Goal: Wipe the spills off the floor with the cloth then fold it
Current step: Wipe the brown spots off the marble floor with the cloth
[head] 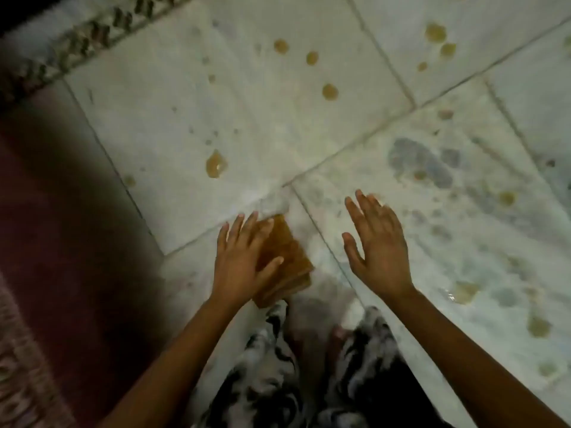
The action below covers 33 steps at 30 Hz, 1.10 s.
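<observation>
While the left hand [244, 257] lies flat with fingers spread on the folded cloth [290, 257], the right hand [375, 242] hovers wide-open beside the cloth; brown spills [216, 163] dot the tiles beyond it.

The floor [309, 134] is made of large pale marble-like tiles with thin dark joints that run diagonally across the frame. A dark red carpet [61, 227] covers the left side, and its patterned border [71, 47] crosses the upper left corner. The light is dim, darkest at the left.
</observation>
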Tool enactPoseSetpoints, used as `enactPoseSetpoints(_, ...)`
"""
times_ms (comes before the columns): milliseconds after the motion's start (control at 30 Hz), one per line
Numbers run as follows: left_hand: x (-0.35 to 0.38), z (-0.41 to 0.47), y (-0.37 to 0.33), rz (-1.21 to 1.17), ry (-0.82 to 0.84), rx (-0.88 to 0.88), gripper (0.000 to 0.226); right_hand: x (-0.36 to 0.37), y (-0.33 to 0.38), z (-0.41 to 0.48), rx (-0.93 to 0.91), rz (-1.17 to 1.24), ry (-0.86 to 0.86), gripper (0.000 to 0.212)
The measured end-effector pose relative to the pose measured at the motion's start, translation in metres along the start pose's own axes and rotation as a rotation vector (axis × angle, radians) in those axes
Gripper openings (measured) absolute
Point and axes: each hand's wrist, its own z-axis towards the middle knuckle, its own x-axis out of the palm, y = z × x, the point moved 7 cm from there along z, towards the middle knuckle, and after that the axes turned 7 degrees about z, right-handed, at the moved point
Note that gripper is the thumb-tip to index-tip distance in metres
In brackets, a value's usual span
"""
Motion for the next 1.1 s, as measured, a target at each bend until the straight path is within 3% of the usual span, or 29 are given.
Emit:
enactPoseSetpoints(67, 0.039, 0.003, 0.005, -0.02, 0.04, -0.035, 0.085, 0.036, -0.016, 0.003, -0.015, 0.026, -0.01, 0.051)
enactPoseSetpoints(167, 0.075, -0.001, 0.001, 0.109, -0.005, 0.059, 0.101, 0.077, -0.031, 0.006, -0.038, 0.015, 0.004, 0.053)
enactPoseSetpoints(300, 0.085, 0.0, 0.001, 0.233, -0.101, 0.133, 0.089, 0.093, -0.033, 0.002, -0.108, -0.042, -0.011, 0.053)
enactPoseSetpoints(467, 0.064, 0.01, 0.005, 0.104, -0.123, 0.077, 0.063, 0.083, -0.013, 0.002, -0.193, -0.103, 0.034, 0.054)
enactPoseSetpoints(600, 0.034, 0.02, 0.025, -0.063, -0.138, 0.052, 0.066, 0.082, 0.001, 0.014, -0.22, -0.129, 0.041, 0.054)
enactPoseSetpoints(833, -0.047, 0.024, 0.087, -0.265, -0.358, -0.129, 0.075, 0.092, 0.017, 0.059, -0.153, -0.139, 0.081, 0.062)
enactPoseSetpoints(1100, -0.06, 0.07, 0.132, -0.276, -0.421, -0.269, 0.068, 0.119, 0.016, 0.097, -0.125, -0.188, 0.149, 0.069)
